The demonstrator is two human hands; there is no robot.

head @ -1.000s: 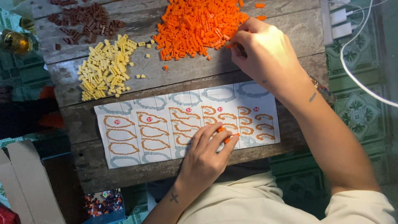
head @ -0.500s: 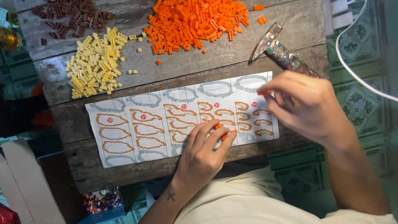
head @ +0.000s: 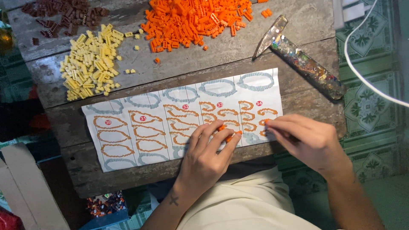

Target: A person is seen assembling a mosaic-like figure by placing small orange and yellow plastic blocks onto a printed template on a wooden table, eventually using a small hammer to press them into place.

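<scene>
A white paper template (head: 153, 127) with printed orange and blue outlines lies on the wooden table (head: 204, 68). My left hand (head: 208, 153) rests flat on its lower middle, fingers spread, pressing small orange pieces (head: 230, 136) onto an outline. My right hand (head: 306, 140) is at the sheet's lower right corner, fingertips pinched on a tiny orange piece (head: 266, 122) beside the outlines there. A large heap of orange pieces (head: 191, 21) sits at the table's far edge.
A pile of yellow pieces (head: 91, 64) and a pile of brown pieces (head: 64, 15) lie at the far left. A paint-spattered hammer (head: 298, 59) lies at the right. A white cable (head: 366, 76) runs over the tiled floor. A cardboard piece (head: 25, 187) stands lower left.
My right hand came back from the orange heap to the sheet's lower right corner, uncovering the hammer. My left hand stayed pressed on the sheet.
</scene>
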